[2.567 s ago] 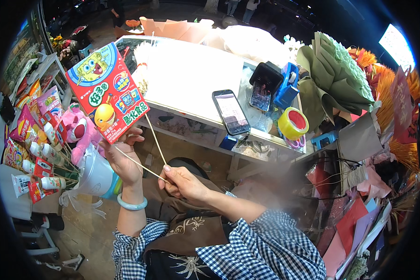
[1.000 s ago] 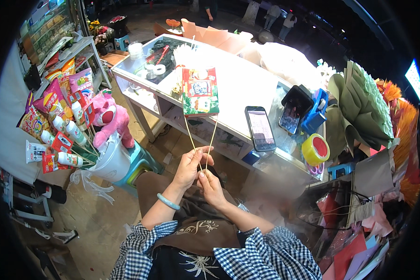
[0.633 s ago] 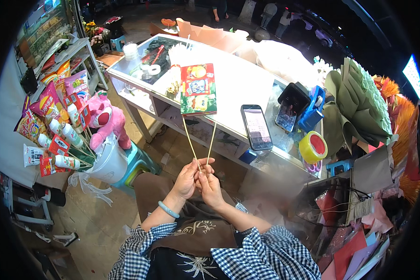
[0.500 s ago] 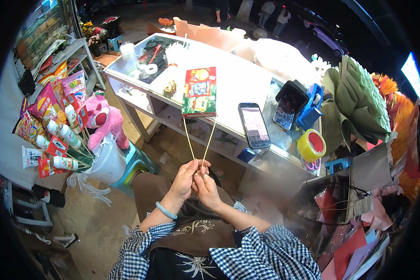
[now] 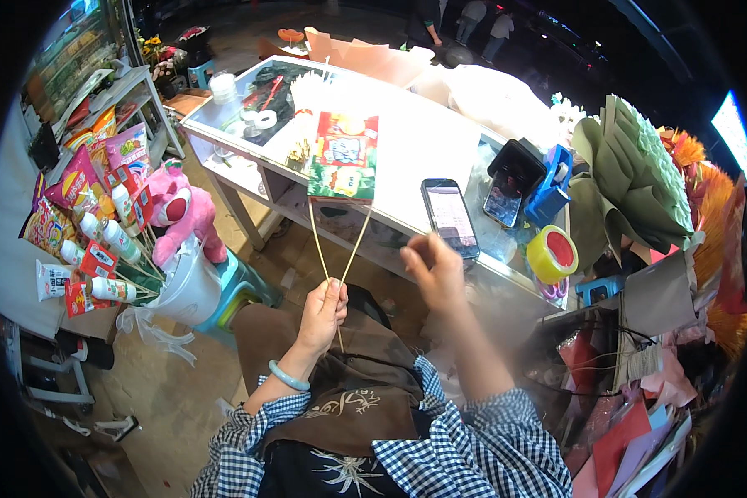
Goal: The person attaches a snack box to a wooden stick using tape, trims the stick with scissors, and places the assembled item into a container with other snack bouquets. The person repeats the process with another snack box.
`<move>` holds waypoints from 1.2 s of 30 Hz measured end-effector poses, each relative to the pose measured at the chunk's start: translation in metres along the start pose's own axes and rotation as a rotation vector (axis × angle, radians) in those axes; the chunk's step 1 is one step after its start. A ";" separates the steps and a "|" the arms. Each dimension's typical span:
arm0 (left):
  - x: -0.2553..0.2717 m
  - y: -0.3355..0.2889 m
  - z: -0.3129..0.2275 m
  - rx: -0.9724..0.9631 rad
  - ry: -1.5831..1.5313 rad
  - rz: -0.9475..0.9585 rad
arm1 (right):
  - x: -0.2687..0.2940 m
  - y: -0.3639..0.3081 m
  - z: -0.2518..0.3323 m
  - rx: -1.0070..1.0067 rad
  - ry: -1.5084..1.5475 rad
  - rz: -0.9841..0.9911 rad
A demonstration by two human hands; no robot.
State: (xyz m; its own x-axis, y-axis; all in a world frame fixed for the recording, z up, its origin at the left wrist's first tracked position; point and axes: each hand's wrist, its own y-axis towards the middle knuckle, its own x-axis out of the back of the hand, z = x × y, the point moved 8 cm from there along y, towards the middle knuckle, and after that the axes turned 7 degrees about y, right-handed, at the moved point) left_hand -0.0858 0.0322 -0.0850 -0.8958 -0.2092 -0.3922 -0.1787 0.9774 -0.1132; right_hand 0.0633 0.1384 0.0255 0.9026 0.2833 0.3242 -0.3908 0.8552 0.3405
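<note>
My left hand point(image 5: 322, 315), with a pale bangle at the wrist, pinches two thin wooden sticks point(image 5: 353, 247) where they cross. They spread upward in a V to the lower corners of a red and green snack box point(image 5: 345, 156). That box is held up over the near edge of the white table point(image 5: 440, 124). Off to the right, my right hand point(image 5: 436, 270) is in the air with nothing in it, its fingers slightly bent and apart. Just beyond it lies a phone point(image 5: 451, 217) with a lit screen.
A second phone point(image 5: 513, 184), a blue tape dispenser point(image 5: 549, 195) and a yellow tape roll point(image 5: 553, 255) sit at the table's right end. On the left, a white bucket point(image 5: 189, 286) holds snacks on sticks and a pink plush toy point(image 5: 183, 212). Wrapped bouquets point(image 5: 627, 178) stand at right.
My right hand has let go of the sticks and moved right and up toward the phone. The left hand keeps them pinched, and the box has shifted slightly left.
</note>
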 end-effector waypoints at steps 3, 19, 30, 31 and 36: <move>-0.008 -0.003 0.000 -0.003 0.057 0.032 | 0.001 0.028 0.033 0.200 -0.113 0.096; -0.012 -0.036 0.005 0.112 0.103 0.152 | -0.003 0.035 0.049 0.468 -0.511 0.339; 0.018 -0.037 0.015 -0.012 0.133 -0.129 | 0.315 0.097 -0.037 0.076 -0.434 -0.653; 0.019 -0.037 0.016 -0.005 0.142 -0.137 | 0.336 0.102 -0.059 -0.086 -0.555 -0.705; 0.022 -0.041 0.016 -0.008 0.185 -0.173 | 0.356 0.125 -0.157 -0.488 0.057 -0.569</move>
State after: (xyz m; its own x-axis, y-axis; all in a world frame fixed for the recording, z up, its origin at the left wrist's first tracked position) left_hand -0.0917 -0.0131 -0.1033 -0.9109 -0.3645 -0.1936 -0.3382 0.9280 -0.1563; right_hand 0.3640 0.4138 0.0450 0.9544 -0.2492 0.1644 0.2515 0.9678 0.0074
